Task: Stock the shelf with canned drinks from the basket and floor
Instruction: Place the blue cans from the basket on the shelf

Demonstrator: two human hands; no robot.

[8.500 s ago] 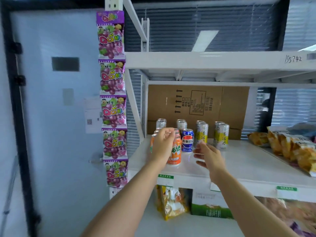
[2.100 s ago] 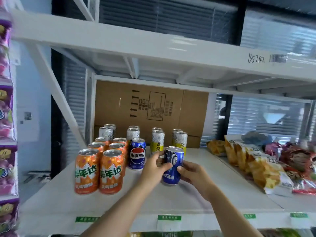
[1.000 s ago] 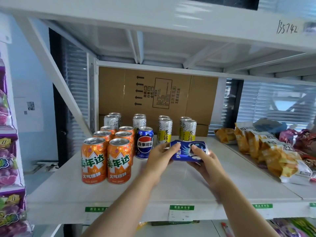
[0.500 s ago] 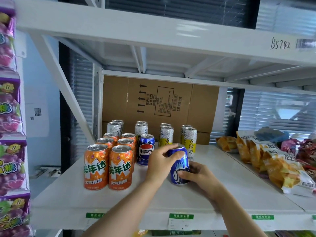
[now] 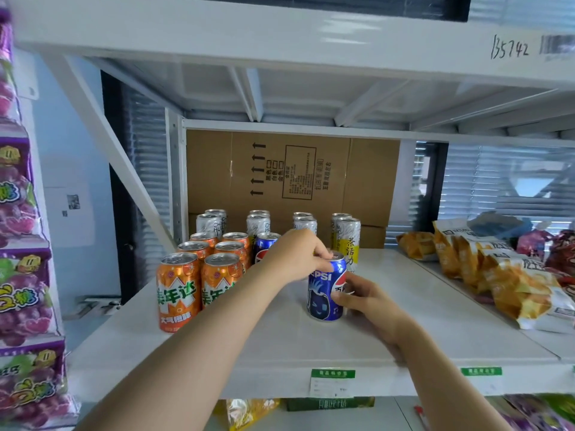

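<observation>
The left hand's fingers curl over the top rim of the blue Pepsi can, and the right hand's fingers wrap its lower right side. Both the left hand and the right hand hold the can. It stands upright on the white shelf, near the front. To its left is a block of orange cans. A second blue can and silver-and-yellow cans stand behind, in front of a cardboard box. Snack bags lie to the right, and purple candy packets hang at far left.
</observation>
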